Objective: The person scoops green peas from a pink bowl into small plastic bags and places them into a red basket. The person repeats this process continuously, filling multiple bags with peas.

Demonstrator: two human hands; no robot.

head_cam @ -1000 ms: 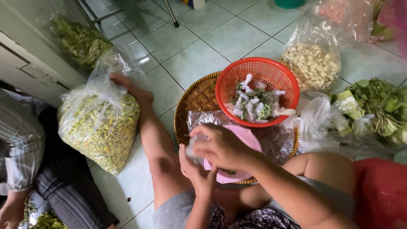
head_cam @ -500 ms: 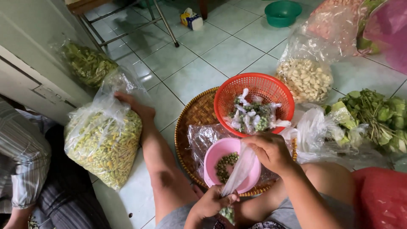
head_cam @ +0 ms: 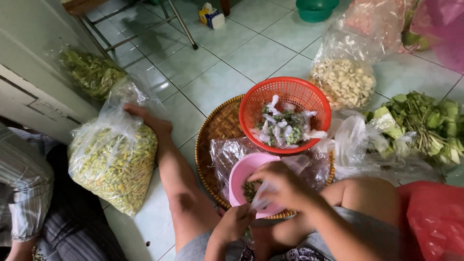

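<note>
Bagging is underway: the right hand (head_cam: 280,186) is pinching a small clear plastic bag (head_cam: 263,200) over the round pink plastic bowl (head_cam: 244,176) of green bits, while the left hand (head_cam: 235,223) is gripping its lower end; filling probably needs the mouth held wide.

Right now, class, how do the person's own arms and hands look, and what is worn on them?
Both forearms are bare: no sleeves, gloves, watch or bracelets show. The left hand and right hand show no rings that I can make out. Grey fabric covers the lap beneath.
</note>
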